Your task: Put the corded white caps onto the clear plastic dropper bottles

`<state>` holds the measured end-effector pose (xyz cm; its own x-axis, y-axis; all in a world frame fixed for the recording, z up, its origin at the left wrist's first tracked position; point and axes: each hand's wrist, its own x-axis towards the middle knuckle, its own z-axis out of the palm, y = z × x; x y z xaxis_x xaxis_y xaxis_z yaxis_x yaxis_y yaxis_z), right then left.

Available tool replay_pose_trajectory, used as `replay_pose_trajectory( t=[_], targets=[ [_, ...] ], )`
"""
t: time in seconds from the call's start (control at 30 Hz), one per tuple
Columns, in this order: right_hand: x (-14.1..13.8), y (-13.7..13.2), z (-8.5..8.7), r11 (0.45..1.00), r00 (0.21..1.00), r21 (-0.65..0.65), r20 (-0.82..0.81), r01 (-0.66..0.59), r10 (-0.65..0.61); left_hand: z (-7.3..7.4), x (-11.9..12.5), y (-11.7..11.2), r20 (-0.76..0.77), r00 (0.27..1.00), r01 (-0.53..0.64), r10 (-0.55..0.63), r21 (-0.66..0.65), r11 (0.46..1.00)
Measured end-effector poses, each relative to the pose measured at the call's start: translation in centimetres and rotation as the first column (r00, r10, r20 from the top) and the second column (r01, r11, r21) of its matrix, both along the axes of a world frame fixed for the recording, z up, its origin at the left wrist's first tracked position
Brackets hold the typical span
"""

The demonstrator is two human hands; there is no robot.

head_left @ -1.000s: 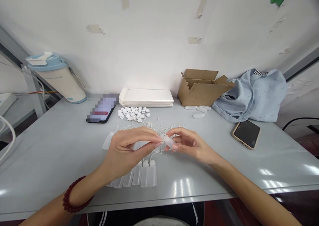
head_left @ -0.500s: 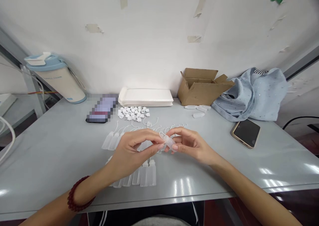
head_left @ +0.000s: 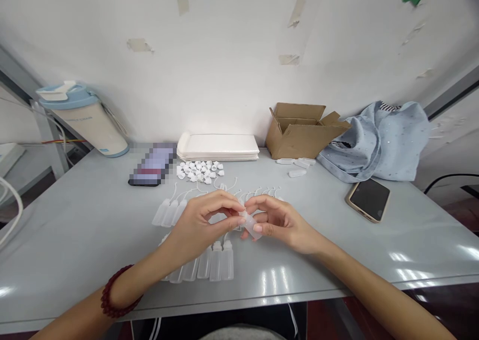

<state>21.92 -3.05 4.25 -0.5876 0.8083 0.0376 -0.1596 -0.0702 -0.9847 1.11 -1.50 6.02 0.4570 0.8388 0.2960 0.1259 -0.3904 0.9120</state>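
Note:
A small translucent plastic dropper bottle (head_left: 250, 226) is pinched between both hands above the middle of the table, tilted with its base toward the lower right. My left hand (head_left: 200, 221) grips its narrow upper end with the fingertips. My right hand (head_left: 279, 222) holds its body between thumb and fingers. Thin-nozzled bottles lie in a row (head_left: 169, 212) behind my left hand, and more stand in a row (head_left: 213, 264) below it, partly hidden by my wrist. A pile of white caps (head_left: 198, 170) sits farther back.
A stack of white trays (head_left: 217, 148) and an open cardboard box (head_left: 290, 138) stand against the wall. Near them are a blue cloth bag (head_left: 377, 143), two phones (head_left: 368, 200) (head_left: 152, 164), and a tumbler (head_left: 86, 123). Small white plastic pieces (head_left: 297, 166) lie by the box.
The bottle has moved slightly down and tilted more, with both hands shifting with it. My right hand has drawn a little to the right.

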Motion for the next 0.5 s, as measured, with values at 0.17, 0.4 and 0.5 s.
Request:
replay_pose_trajectory(
  t=[0.17,0.4,0.5],
  targets=[
    [-0.28,-0.23,-0.36,1.0,0.999,0.01,-0.039,0.008,-0.008,0.42,-0.15,-0.2,-0.104,0.994,0.021,-0.023,-0.021,1.0],
    [-0.67,-0.65,-0.33,0.999,0.998,0.002,-0.046,0.042,-0.042,0.78,0.01,-0.58,-0.152,0.987,-0.031,0.047,0.105,0.994],
    [-0.67,-0.54,-0.19,0.999,0.998,-0.002,-0.05,0.037,-0.037,0.49,0.07,-0.67,-0.142,0.984,-0.077,0.106,0.195,0.978]
  ],
)
